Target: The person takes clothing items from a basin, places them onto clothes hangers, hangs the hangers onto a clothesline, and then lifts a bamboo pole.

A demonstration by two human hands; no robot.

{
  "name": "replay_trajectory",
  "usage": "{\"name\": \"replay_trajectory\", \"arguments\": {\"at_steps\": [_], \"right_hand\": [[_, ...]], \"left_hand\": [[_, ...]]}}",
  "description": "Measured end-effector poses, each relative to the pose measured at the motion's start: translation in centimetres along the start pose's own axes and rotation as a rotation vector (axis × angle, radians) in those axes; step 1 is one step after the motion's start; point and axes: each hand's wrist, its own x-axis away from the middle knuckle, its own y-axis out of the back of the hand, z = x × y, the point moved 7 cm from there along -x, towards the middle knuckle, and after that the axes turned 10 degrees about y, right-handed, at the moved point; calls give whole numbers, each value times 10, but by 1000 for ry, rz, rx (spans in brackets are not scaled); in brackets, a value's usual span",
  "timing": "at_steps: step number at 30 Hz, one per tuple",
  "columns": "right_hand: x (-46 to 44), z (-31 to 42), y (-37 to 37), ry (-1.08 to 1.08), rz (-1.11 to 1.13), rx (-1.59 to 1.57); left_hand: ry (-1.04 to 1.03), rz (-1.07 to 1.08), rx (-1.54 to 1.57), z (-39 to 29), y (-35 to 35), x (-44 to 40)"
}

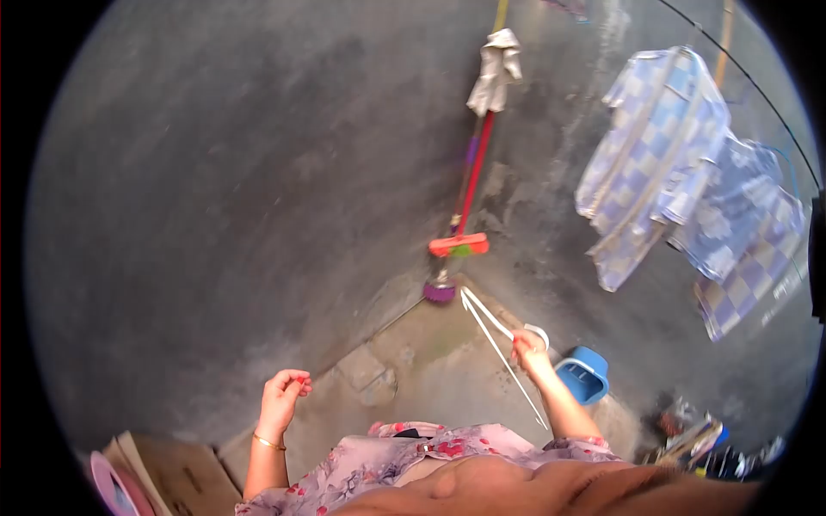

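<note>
White hanger (489,315), slim and smooth-looking, its thin bars drawn into a long narrow triangle with a curved hook. I see it gripped in the right hand (529,344), fingers wrapped round it near the hook, its pointed end reaching ahead and leftward of them. The left hand (284,396) is well apart from it, fingers bent toward the thumb; I can't tell whether they pinch anything. Near the right forearm I have a blue tub (590,355), with soft checked garments (662,138) hanging beyond
</note>
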Motion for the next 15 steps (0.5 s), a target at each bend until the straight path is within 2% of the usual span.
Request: {"name": "replay_trajectory", "arguments": {"at_steps": [1,6,7,8,9,10,13,15], "right_hand": [[11,-41,-10,139,57,96],[114,-202,-55,-268,303,149],[132,-231,-62,-294,393,221],[153,-242,-65,-422,418,256],[168,-263,-68,-449,445,304],[178,-251,-70,-384,502,415],[220,-418,-69,-288,570,487],[229,-410,-76,-315,590,549]], "left_hand": [[41,-45,19,14,3,22],[224,-220,25,71,16,143],[247,-245,27,76,19,164],[262,-280,-16,76,22,184],[263,-325,-20,77,29,201],[263,-367,-27,77,35,217],[276,-453,-16,77,54,258],[276,-488,5,77,67,282]]}}
